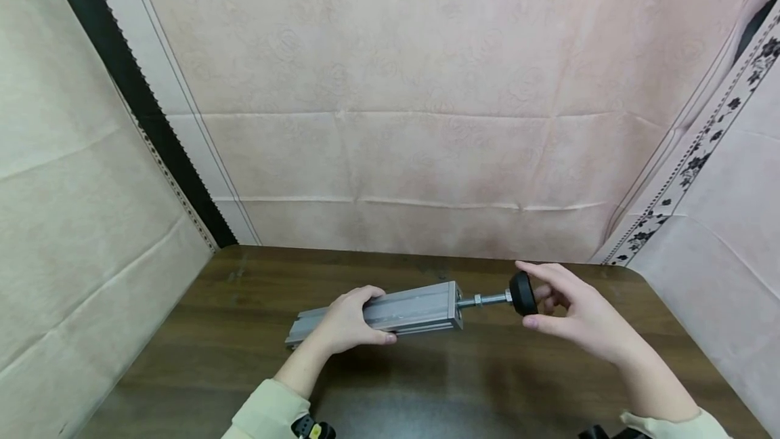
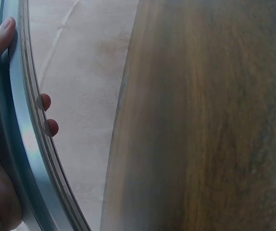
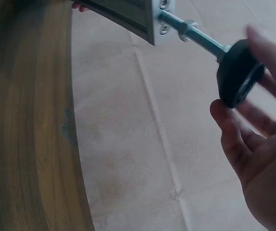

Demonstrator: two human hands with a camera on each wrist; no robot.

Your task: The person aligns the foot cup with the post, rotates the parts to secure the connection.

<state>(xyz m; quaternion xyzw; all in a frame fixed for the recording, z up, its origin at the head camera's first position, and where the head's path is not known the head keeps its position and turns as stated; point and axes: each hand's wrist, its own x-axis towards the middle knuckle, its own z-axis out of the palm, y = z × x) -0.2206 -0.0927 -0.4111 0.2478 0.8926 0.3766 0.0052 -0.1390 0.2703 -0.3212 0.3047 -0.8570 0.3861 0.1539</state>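
A silver aluminium extrusion profile is held above the brown table, lying roughly level in the head view. My left hand grips its middle, thumb on the near side. In the left wrist view, fingertips curl past the far edge of the profile. From the end plate at the right sticks a threaded rod with nuts on it, carrying a black levelling foot. My right hand pinches that foot by its rim between thumb and fingers, as the right wrist view also shows for the black foot.
The brown wooden table lies beneath both hands. Pale creased cloth hangs behind its far edge, with more cloth at the left and right sides. A black strip runs down the left corner, and a flower-patterned border down the right.
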